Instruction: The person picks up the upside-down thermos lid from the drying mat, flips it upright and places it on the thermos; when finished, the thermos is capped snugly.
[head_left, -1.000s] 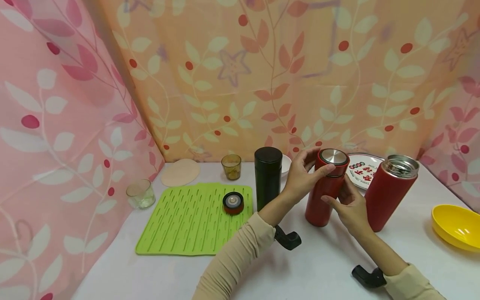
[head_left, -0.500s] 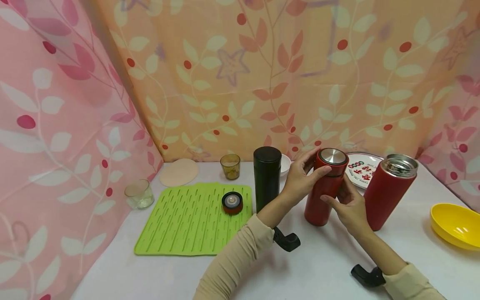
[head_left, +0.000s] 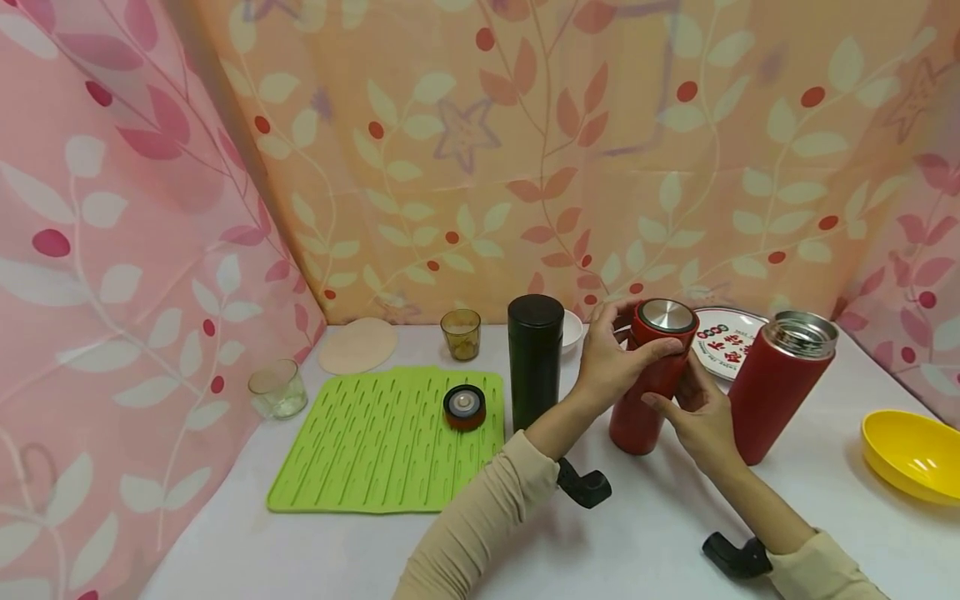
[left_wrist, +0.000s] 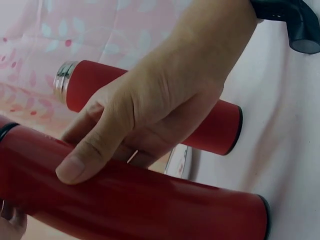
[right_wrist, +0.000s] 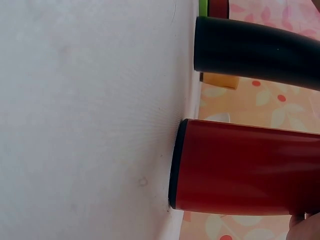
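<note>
Between left grip (head_left: 611, 362), right grip (head_left: 703, 417): capped red flask (head_left: 637, 419).

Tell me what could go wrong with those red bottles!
The right hand is right beside the open red bottle, so a bump might topple it. The left hand holds the top of the lidded red bottle while the right hand holds its body; if either slips, that bottle might tip over.

Head cam looks forward and down over the white tabletop (head_left: 615, 542) from furthest back. Wrist cams are way closer and rolled sideways: left faces rightward, right faces forward-left, pretty low. All three catch the glossy red cylindrical bottle with a silver-topped lid (head_left: 637, 414); head and right wrist share the black cylindrical bottle (head_left: 535, 362).
</note>
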